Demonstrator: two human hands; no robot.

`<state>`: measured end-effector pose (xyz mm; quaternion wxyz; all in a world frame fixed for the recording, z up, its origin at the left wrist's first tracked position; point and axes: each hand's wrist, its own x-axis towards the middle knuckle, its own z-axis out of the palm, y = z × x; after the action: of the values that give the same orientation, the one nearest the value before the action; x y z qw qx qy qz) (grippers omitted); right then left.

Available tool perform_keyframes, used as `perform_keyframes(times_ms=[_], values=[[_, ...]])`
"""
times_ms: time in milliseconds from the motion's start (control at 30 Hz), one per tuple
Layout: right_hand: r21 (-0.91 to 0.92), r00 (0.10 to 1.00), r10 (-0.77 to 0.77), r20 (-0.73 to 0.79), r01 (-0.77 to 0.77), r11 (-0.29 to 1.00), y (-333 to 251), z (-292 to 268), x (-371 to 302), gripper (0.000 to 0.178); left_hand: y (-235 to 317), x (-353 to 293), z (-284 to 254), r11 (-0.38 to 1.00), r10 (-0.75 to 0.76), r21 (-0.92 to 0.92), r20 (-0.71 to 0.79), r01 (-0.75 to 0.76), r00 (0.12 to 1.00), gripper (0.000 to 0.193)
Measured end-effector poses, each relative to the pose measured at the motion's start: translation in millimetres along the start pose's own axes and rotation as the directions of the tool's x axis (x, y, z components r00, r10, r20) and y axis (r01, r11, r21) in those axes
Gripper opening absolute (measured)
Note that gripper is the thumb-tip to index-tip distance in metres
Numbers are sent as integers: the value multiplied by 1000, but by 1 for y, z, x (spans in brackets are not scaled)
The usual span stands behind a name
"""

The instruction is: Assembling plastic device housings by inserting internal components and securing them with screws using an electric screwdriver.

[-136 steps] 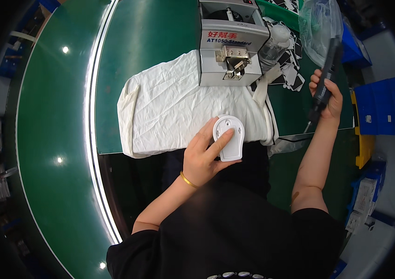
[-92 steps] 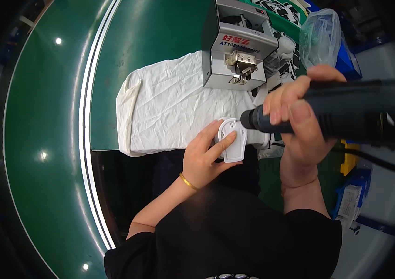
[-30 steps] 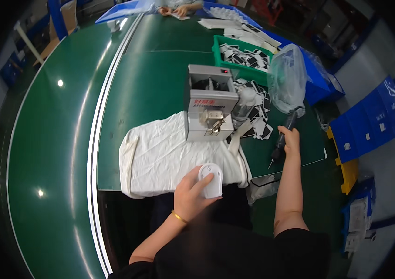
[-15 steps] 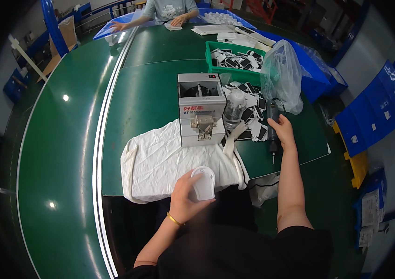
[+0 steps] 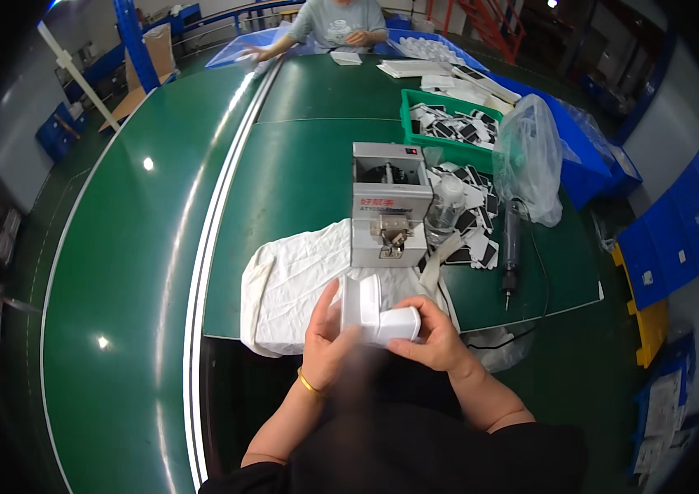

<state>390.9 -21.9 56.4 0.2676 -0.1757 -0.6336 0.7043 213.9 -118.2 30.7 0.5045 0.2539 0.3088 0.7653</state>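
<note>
In front of my body, over the white cloth (image 5: 287, 284), both hands hold a white plastic housing (image 5: 361, 303). My left hand (image 5: 323, 346) is closed round its wider left end, thumb in front. My right hand (image 5: 438, 337) grips the narrower, rounded right end (image 5: 399, 324); whether that is a separate piece I cannot tell. A black electric screwdriver (image 5: 511, 247) lies on the green table to the right, bit toward me and untouched. Just beyond the cloth stands a grey screw feeder machine (image 5: 387, 239).
Right of the feeder are a clear bottle (image 5: 446, 206) and a pile of black-and-white flat pieces (image 5: 478, 222). Behind them stands a green bin (image 5: 406, 123) beside a clear plastic bag (image 5: 528, 160). Across the table is another person (image 5: 339, 25). A cord (image 5: 540, 263) runs down the table's right side.
My right hand has left the screwdriver and come inward onto the white housing. The housing has turned in my left hand, and the whole view has shifted slightly.
</note>
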Motion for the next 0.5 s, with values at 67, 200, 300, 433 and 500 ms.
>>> perform_keyframes(times_ms=[67, 200, 300, 433, 500], values=[[-40, 997, 18, -77, -21, 999, -7, -1, 7, 57, 1, 2, -10, 803, 167, 580, 0, -136, 986, 77], [-80, 995, 40, -92, -47, 996, 1, 6, 17, 58, 34, -3, -12, 265, 246, 864, 368, -427, 897, 59], [-147, 999, 28, -42, -34, 989, -1, 17, 24, 60, 36, -7, -14, 217, 211, 902, 330, -373, 920, 56], [33, 999, -43, 10, 43, 999, 16, 13, 34, 57, 40, 3, -43, 176, 324, 914, 297, -365, 898, 59], [-133, 996, -63, -64, 54, 990, 26, 1, 41, 54, 59, 17, -63, 259, 429, 930, 130, -260, 894, 57]])
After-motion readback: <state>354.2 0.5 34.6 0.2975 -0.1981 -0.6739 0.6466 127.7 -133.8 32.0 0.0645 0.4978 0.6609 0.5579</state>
